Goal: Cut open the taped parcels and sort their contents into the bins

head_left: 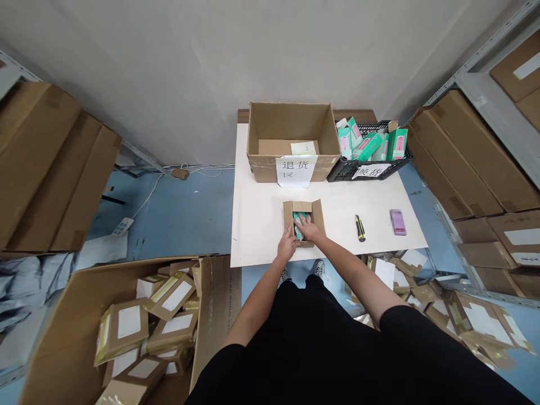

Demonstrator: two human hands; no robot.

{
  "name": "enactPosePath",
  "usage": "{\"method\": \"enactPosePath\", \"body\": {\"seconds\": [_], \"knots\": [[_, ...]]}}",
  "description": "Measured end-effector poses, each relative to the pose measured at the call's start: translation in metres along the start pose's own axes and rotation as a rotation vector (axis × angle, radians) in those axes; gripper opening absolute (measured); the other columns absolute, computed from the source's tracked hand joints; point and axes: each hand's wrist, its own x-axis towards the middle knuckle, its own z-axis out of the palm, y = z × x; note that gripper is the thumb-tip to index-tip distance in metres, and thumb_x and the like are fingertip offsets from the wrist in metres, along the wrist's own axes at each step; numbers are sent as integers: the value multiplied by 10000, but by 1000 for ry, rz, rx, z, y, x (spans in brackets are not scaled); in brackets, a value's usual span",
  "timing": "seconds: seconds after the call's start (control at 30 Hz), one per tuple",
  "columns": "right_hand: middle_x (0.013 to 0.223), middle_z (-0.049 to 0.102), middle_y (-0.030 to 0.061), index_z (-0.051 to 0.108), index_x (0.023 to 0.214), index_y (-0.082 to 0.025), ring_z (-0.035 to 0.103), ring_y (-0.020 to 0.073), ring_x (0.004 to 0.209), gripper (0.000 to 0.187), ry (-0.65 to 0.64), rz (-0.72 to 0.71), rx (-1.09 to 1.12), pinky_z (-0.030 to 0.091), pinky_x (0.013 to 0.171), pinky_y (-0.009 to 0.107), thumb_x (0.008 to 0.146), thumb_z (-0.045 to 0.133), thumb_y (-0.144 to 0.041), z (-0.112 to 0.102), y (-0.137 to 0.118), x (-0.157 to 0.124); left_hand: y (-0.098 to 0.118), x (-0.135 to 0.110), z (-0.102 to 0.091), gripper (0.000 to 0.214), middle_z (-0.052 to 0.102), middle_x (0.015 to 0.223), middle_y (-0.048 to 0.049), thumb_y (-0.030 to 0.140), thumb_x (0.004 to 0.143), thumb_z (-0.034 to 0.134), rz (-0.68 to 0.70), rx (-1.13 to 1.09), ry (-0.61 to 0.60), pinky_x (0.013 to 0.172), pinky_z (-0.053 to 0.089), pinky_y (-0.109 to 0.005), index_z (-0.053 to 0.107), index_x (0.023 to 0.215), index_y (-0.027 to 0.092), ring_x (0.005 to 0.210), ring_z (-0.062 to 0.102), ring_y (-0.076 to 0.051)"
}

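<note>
A small open cardboard box [288,212] stands near the front edge of the table, its flaps folded outward. My left hand [287,245] grips this box at its front left side. Reaching in over the opening, my right hand [308,229] has its fingers spread against a green and white package [298,234] inside. The hand covers much of that package, so how many items lie in the box cannot be told.
On the white table [257,219] stand a large open carton [261,169] with a paper sign and a black crate [337,173] of green boxes. A utility knife [360,228] and a purple item [397,222] lie rightward. A big carton [54,337] of parcels is lower left.
</note>
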Motion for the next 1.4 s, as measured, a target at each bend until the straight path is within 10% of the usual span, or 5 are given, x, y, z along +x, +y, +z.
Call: {"method": "enactPosePath", "body": {"seconds": [0.33, 0.6, 1.0, 1.2, 1.4], "knots": [[1827, 20, 98, 287, 1724, -227, 124, 395, 1657, 874, 356, -15, 8, 246, 1317, 580, 931, 655, -220, -13, -1, -48, 1, 10, -3, 142, 352, 1753, -57, 170, 902, 713, -22, 36, -18, 1284, 383, -596, 808, 997, 216, 1640, 274, -345], [1750, 304, 162, 376, 1674, -197, 415, 358, 1502, 676, 651, 143, 87, 454, 1198, 536, 1011, 507, -225, -50, 12, -34, 6, 14, 0, 305, 287, 1774, -110, 154, 927, 699, -14, 32, -53, 1273, 394, -497, 744, 1223, 213, 1642, 269, -320], [1684, 416, 122, 491, 1624, -274, 540, 339, 1338, 581, 479, 202, 72, 525, 1056, 435, 1043, 495, -290, -46, -18, -35, 12, 35, -12, 1051, 266, 1750, -175, 260, 777, 883, -54, 187, -113, 1237, 378, -502, 334, 1673, 289, 1572, 329, -401], [1736, 243, 201, 371, 1660, -273, 619, 367, 1245, 748, 343, 314, 130, 539, 976, 450, 988, 658, -431, -67, -43, -12, 12, 35, -10, 961, 286, 1739, -151, 250, 773, 876, -45, 186, -101, 1251, 362, -476, 424, 1620, 271, 1562, 327, -372], [1600, 400, 191, 456, 1542, -273, 674, 316, 1162, 673, 351, 368, 126, 544, 939, 403, 928, 722, -345, -77, -52, -9, 15, 29, -9, 247, 324, 1741, -71, 272, 872, 822, -60, 203, -97, 1238, 389, -510, 809, 1118, 256, 1579, 302, -358]]}}
